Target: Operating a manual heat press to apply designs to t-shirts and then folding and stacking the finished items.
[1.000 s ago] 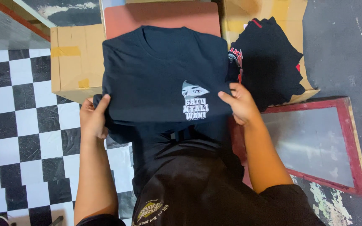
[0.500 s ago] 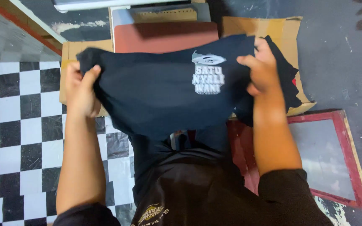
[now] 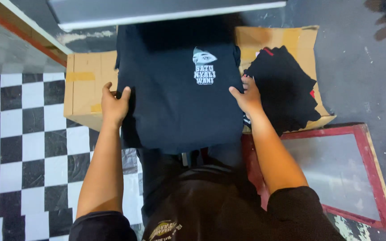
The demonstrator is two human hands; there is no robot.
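A black t-shirt [image 3: 175, 102] with a small white chest print lies spread flat over a board, print side up. My left hand [image 3: 114, 103] grips its left edge, fingers curled over the fabric. At the opposite edge my right hand [image 3: 247, 96] holds the cloth at about the same height. The shirt's lower hem hangs toward my body. Its collar end reaches under a grey metal bar [image 3: 166, 11] at the top.
A pile of black garments [image 3: 287, 87] sits on flattened cardboard [image 3: 86, 89] to the right of my right hand. A red-framed printing screen [image 3: 371, 178] lies on the floor at lower right. Black-and-white checkered tiles [image 3: 23, 147] cover the left.
The shirt was lifted and bunched between both hands half a second ago; it now lies flat and pulled smooth, and both hands have moved down to its side edges.
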